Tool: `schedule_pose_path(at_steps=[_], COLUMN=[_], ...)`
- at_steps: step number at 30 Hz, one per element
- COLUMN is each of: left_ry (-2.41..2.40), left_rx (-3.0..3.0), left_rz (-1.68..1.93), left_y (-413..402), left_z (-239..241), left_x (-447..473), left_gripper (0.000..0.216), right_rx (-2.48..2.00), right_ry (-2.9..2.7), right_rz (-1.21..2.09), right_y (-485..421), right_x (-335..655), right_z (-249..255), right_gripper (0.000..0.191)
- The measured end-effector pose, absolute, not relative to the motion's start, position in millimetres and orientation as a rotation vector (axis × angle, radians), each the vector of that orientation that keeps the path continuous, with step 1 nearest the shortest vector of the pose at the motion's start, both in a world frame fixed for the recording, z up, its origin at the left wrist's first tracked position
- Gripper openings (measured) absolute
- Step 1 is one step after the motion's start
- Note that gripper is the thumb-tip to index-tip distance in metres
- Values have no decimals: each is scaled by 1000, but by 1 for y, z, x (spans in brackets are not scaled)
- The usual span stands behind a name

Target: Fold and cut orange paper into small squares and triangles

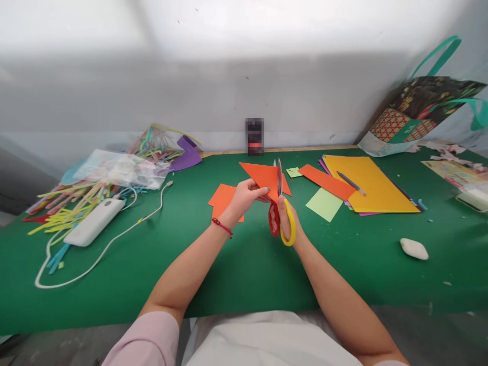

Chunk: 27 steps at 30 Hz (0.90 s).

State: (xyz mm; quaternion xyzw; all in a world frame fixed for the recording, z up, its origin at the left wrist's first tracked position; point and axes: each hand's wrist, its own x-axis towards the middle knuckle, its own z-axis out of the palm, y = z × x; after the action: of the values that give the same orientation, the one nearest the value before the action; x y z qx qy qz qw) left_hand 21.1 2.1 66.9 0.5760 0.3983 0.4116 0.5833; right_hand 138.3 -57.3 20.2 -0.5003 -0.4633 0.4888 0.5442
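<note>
Between the thumb and fingers of my left hand [249,195] is a piece of orange paper [263,178], roughly a triangle, held above the table. My right hand [285,216] grips scissors [288,229] with one red and one yellow handle loop. Their blades point away from me and lie across the right part of the paper, slightly parted at the tips. A corner of orange shows to the right of the blades. Under my left wrist, another orange piece [220,196] rests on the green table [244,274], partly hidden by the hand.
To the right lie an orange strip [327,182], a light green square [325,204], yellow sheets [375,185] with a pen [351,183], and a white case [414,249]. A power bank [95,222] with cable and a heap of coloured strips [86,195] occupy the left. A phone [254,136] leans on the wall; a bag [407,122] stands right.
</note>
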Motion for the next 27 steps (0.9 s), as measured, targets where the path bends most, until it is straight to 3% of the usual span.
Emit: schedule_pose_path(at_steps=[27], left_ry=[912], left_rx=[1304], left_rz=[959], left_y=[-1], left_z=[63], left_x=[28], left_gripper=[11], right_rx=[-1215], right_ry=[-1074], right_rz=[1122], right_y=[-59], right_x=[138], right_z=[21], right_gripper=[52])
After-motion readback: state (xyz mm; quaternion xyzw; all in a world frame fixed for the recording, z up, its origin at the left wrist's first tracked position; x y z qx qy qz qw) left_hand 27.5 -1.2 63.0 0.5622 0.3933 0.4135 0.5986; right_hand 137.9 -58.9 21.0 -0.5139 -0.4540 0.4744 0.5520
